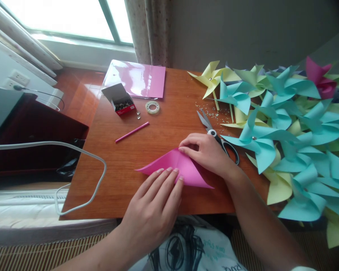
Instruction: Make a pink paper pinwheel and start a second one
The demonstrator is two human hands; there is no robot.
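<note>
A pink sheet of paper [190, 171], partly folded, rests on the wooden table in front of me, with pointed corners to the left and lower right. My left hand [155, 203] lies flat over its near edge, fingers stretched out. At the far corner, the thumb and fingers of my right hand [206, 152] pinch the paper. Scissors [214, 133] with black and grey handles lie partly open just beyond my right hand. Farther back are a pink stick [132, 132], a roll of clear tape [152, 107] and a small open box [122, 104] of metal fasteners.
Many blue and yellow paper pinwheels [261, 145] and a magenta one [320, 77] pile up along the right side. Silvery bits [214, 113] are scattered near them. A pack of pink paper [149, 81] lies at the back. A white cable [101, 180] loops over the table's left edge.
</note>
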